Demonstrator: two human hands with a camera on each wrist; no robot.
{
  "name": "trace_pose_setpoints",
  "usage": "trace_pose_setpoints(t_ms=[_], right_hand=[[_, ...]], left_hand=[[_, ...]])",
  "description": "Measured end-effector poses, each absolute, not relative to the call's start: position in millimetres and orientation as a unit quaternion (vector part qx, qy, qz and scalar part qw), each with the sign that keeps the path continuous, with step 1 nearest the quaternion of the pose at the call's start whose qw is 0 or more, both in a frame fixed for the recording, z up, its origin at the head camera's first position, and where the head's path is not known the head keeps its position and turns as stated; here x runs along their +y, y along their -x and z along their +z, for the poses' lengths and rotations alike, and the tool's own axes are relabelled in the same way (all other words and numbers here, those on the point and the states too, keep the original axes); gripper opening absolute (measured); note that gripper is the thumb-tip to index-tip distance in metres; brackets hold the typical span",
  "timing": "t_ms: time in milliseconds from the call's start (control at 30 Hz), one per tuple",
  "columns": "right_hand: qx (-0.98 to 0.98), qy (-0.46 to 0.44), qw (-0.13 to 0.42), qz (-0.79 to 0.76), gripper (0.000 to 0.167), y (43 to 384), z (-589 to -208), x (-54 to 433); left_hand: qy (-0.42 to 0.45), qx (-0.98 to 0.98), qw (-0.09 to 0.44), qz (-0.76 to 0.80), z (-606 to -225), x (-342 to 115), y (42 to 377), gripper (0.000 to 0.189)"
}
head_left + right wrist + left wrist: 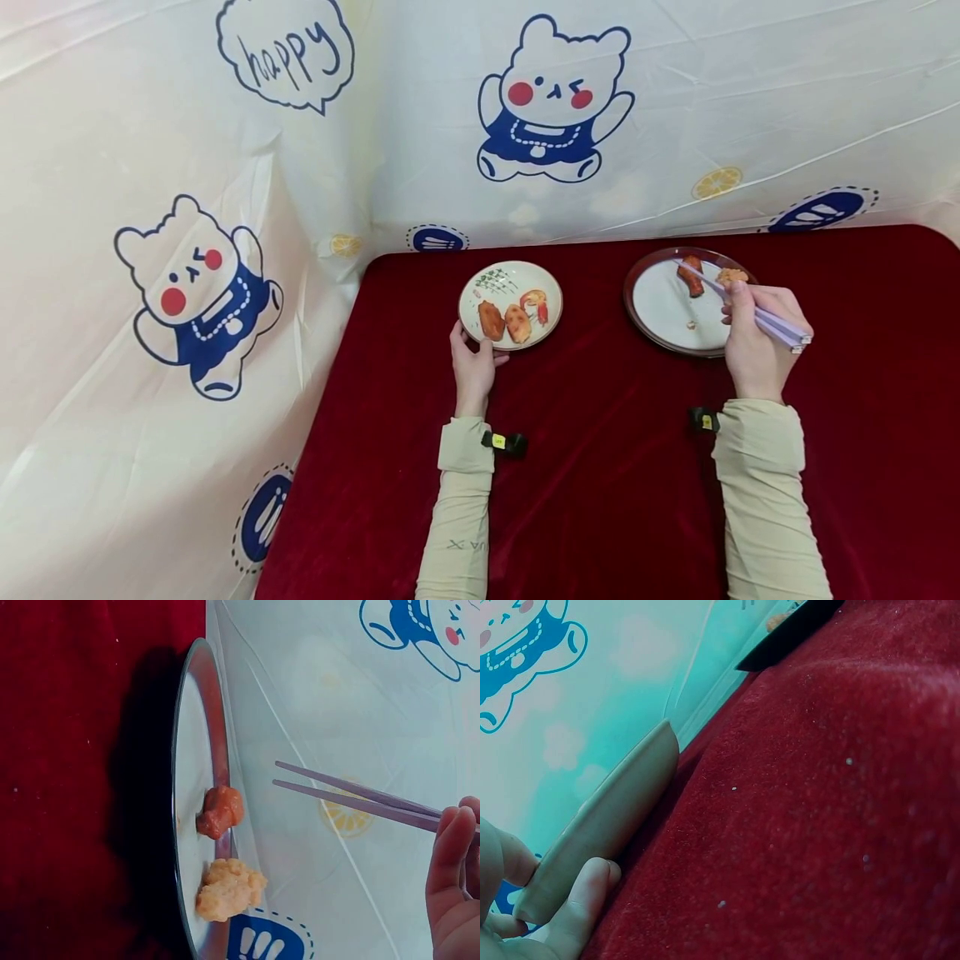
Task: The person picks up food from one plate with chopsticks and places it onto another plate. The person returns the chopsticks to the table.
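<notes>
Red velvet-looking cloth [600, 467] covers our table, and we've got two plates up near the far edge. On the left is a small patterned plate [522, 273] with two browned pieces [492, 321] side by side and what looks like a shrimp [542, 313]. Our left hand [474, 367] pinches its near rim, thumb on top, fingers tucked round the outside. Can't tell if that plate sits fully on the cloth, tbh.

Well off to the right is the bigger, brown-rimmed plate [660, 300], with a reddish sausage-like piece [221, 811] next to a crumbly breaded bit [231, 891]. Our right hand [763, 337] grips pale purple chopsticks [360, 804] above it; from the right wrist view, the tips are slightly apart with nothing between them, clear of the food.
</notes>
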State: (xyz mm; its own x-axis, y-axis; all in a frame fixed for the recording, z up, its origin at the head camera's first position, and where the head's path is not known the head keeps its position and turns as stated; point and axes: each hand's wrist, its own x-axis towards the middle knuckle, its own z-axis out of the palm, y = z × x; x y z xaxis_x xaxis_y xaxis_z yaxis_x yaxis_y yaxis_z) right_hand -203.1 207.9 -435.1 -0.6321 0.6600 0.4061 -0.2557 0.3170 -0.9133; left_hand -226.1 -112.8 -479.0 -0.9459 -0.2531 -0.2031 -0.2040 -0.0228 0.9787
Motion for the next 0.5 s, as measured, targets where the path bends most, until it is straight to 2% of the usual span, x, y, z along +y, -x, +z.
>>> trace_pose_setpoints(t_ms=[500], right_hand=[[-0.717, 0.177, 0.385, 0.553, 0.035, 204.4, -440.5, 210.0]], left_hand=[[-0.161, -0.698, 0.021, -0.698, -478.5, -112.3, 225.4, 0.068]])
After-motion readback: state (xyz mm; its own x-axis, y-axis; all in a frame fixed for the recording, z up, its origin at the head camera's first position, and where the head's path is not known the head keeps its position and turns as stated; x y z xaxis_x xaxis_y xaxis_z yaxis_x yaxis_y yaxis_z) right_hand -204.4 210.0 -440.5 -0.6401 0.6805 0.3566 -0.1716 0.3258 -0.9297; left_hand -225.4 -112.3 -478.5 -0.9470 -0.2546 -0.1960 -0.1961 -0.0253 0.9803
